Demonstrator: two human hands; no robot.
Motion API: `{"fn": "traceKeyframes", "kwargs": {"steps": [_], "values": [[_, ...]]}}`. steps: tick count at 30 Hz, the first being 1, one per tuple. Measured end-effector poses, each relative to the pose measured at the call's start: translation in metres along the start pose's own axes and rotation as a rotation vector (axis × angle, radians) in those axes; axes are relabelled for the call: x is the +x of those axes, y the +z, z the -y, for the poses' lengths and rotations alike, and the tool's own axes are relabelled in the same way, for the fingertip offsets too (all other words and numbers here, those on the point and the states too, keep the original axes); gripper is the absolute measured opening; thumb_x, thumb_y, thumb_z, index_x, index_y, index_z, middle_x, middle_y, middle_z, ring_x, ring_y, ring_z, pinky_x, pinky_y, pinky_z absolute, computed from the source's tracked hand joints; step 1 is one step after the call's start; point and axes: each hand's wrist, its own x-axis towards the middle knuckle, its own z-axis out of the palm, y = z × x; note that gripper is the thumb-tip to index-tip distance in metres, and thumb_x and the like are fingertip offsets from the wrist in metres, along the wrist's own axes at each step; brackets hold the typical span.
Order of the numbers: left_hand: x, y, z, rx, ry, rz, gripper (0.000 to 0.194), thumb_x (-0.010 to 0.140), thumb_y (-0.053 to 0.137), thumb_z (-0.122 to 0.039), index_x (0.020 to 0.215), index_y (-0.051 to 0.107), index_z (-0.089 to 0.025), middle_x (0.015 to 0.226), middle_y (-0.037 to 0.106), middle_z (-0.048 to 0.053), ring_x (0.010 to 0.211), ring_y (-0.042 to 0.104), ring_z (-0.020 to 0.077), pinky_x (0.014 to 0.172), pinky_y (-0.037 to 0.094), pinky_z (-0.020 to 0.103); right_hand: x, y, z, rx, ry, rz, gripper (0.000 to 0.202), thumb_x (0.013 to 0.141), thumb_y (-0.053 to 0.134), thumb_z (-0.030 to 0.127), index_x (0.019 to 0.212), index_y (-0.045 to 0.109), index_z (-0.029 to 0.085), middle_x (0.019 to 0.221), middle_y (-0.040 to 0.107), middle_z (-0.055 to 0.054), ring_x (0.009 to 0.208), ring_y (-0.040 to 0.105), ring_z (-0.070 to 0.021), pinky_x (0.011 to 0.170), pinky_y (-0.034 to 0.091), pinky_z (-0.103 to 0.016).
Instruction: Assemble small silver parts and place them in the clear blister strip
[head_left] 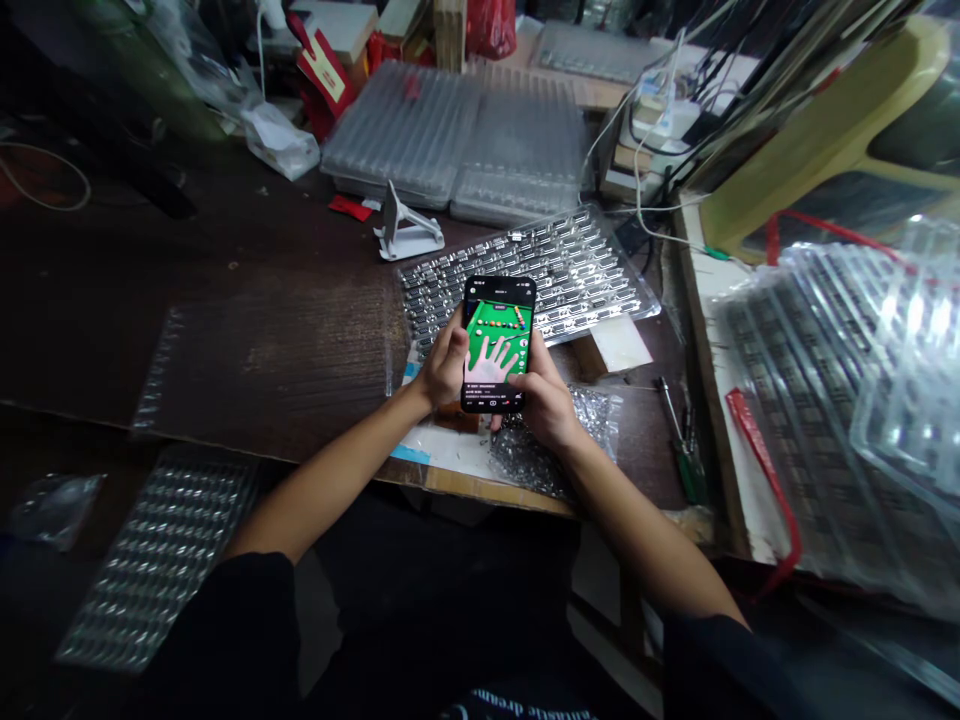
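A black smartphone is held upright between both hands above the front of the bench. Its lit screen shows a green billiard table with balls and a spread hand. My left hand grips the phone's left edge, thumb along the side. On the lower right edge is my right hand, its thumb over the screen's bottom corner. Behind the phone lies a clear tray filled with rows of small metal parts. Beneath my right hand, a plastic bag of small shiny parts rests at the bench edge.
A white phone stand stands behind the tray, before stacked clear trays. A green-handled screwdriver lies right, beside a wooden ledge with more stacked trays. Another tray is low at left. Cables hang at the back right.
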Motion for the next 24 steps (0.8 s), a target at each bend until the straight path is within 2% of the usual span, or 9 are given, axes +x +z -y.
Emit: {"fn": "traceKeyframes", "kwargs": {"steps": [24], "values": [[0.0002,-0.0010,0.0011,0.014,-0.013,0.001,0.076,0.090,0.040,-0.078,0.142,0.047,-0.024,0.110,0.071,0.012,0.102,0.071,0.0296,0.085,0.059,0.043,-0.0008,0.0014,0.0020,0.002,-0.005,0.001,0.085,0.072,0.058,0.031,0.150,0.026,0.033,0.129,0.061,-0.010,0.078,0.069,-0.0244,0.037,0.052,-0.030]]}}
